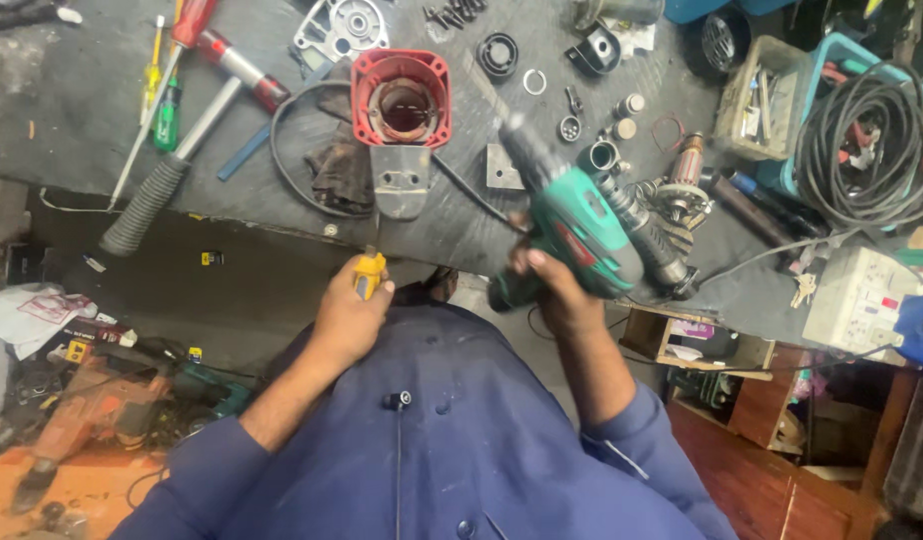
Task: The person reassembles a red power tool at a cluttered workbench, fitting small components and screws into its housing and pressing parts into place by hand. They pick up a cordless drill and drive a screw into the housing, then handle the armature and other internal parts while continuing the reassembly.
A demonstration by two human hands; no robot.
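The right hand (562, 290) is closed round a green plastic power drill (577, 235), held above the edge of the dark, grimy worktop (72, 130). The left hand (347, 320) pinches what looks like a yellow-handled screwdriver (369, 272), below a ribbed red motor housing (402, 97).

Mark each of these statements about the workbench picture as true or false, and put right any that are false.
1. The right hand holds a green power drill. True.
2. The left hand is empty. False: it grips a screwdriver with a yellow handle.
3. A red motor housing lies on the workbench, open side facing up. True.
4. The coil of black cable lies at the left end of the bench. False: it sits in a tub at the right.
5. A hammer with a ribbed grey grip lies on the left part of the bench. True.
6. The person wears a red jacket. False: the jacket is dark blue.
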